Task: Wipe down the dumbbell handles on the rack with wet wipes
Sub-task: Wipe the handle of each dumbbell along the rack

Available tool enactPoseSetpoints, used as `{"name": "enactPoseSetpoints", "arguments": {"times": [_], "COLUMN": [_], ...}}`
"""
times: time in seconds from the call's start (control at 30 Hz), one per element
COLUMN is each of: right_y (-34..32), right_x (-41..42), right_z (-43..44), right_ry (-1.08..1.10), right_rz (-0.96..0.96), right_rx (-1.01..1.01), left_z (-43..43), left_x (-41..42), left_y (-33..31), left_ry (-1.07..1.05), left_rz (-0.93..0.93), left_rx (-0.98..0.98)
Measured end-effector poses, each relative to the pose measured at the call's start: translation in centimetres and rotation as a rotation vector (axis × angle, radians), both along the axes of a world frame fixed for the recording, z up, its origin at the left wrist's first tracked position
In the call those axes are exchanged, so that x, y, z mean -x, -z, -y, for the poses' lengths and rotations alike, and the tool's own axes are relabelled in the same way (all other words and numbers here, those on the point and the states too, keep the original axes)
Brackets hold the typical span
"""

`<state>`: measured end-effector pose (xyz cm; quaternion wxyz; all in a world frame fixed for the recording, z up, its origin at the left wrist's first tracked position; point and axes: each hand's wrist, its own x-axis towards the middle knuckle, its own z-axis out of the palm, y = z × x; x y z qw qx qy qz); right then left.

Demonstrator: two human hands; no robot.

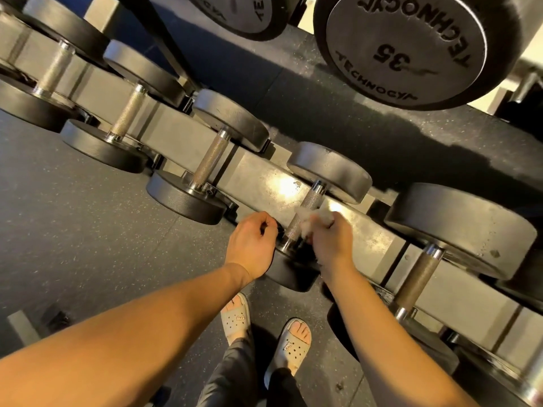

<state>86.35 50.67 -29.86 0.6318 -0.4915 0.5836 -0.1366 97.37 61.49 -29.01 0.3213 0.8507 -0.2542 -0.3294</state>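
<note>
the right hand (pixel 330 242) has its fingers (pixel 323 220) curled round a crumpled white wet wipe (pixel 304 216) and presses it against the knurled steel handle (pixel 312 198) of a dumbbell lying in the rack (pixel 264 179). the wipe bunches out past the fingertips and covers the middle stretch of the handle. bare metal shows beyond the fingers toward the far head (pixel 329 171), and again just below them toward the near head (pixel 289 279), which is partly hidden under both wrists.

the left hand (pixel 252 240) sits just across the handle from the right fingers. its own fingers (pixel 269 227) are curled in toward the palm, with nothing visible in them. the knuckles are close to the near collar of the same handle, but whether they touch it cannot be told.

out beyond the left fingers, further along the rail, a second dumbbell (pixel 210 160) rests with its handle bare, and more follow in the row past it. on the other side of the right fingers a larger dumbbell (pixel 417 279) lies with a duller, brownish handle. well above and beyond both hands, a big dumbbell head marked 35 (pixel 402 51) sits on the upper tier.

below the wrists, two pale perforated sandals (pixel 236 318) stand on the dark speckled rubber floor (pixel 88 230).
</note>
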Motion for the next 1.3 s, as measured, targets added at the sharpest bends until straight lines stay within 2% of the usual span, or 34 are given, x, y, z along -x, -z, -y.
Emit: {"name": "enactPoseSetpoints", "arguments": {"times": [0.07, 0.13, 0.23, 0.33, 0.43, 0.53, 0.6, 0.67, 0.73, 0.83, 0.93, 1.03, 1.13, 1.23, 1.3], "right_y": [-0.2, 0.3, 0.8, 0.9, 0.5, -1.3, -3.2, -4.9, -5.0, -4.8, -4.6, -4.3, -4.1, -4.4, -3.9], "right_x": [-0.7, -1.3, -1.3, -0.2, 0.9, 1.3, 0.7, -0.7, -2.3, -3.8, -3.9, -3.1, -2.8, -4.5, -6.6], "right_z": [2.0, 2.9, 1.8, 0.9, 0.8, 1.3, 1.8, 2.3, 2.7, 2.0, 0.7, 1.4, 1.6, 0.4, -0.5], "right_ry": [0.286, 0.309, 0.015, -0.307, -0.604, -0.685, -0.693, -0.891, -1.066, -1.361, -1.613, -1.583, -1.436, -1.126, -0.979], "right_rz": [0.101, 0.101, -0.059, -0.226, -0.322, -0.365, -0.406, -0.642, -0.832, -0.902, -0.796, -0.551, -0.462, -0.329, -0.285], "right_rx": [-0.095, -0.189, -0.232, -0.142, -0.001, 0.144, 0.454, 0.864, 1.083, 1.11, 1.039, 0.814, 0.616, 0.551, 0.472], "left_z": [0.0, 0.0, -0.1, -0.1, -0.1, 0.0, 0.0, -0.1, -0.1, 0.0, 0.2, 0.2, -0.3, -1.8, -2.9], "left_x": [0.0, 0.0, 0.0, 0.0, 0.0, 0.0, -0.1, -0.1, -0.1, -0.1, -0.2, -0.6, -2.1, -4.8, -6.9], "left_y": [0.0, 0.0, 0.1, 0.2, 0.3, 0.2, 0.1, 0.1, 0.2, 0.6, 0.9, 0.5, -0.9, -2.9, -4.3], "left_ry": [0.003, 0.003, 0.004, 0.01, 0.014, 0.016, 0.018, 0.014, 0.012, 0.011, 0.009, 0.089, 0.281, 0.414, 0.414], "left_rz": [-0.004, -0.011, -0.011, -0.017, -0.018, -0.011, -0.005, 0.0, 0.006, 0.015, 0.037, 0.006, 0.056, 0.179, 0.214], "left_rx": [0.002, -0.003, -0.008, -0.005, -0.011, -0.017, -0.023, -0.023, -0.021, -0.021, -0.021, -0.046, -0.019, 0.026, 0.043]}}
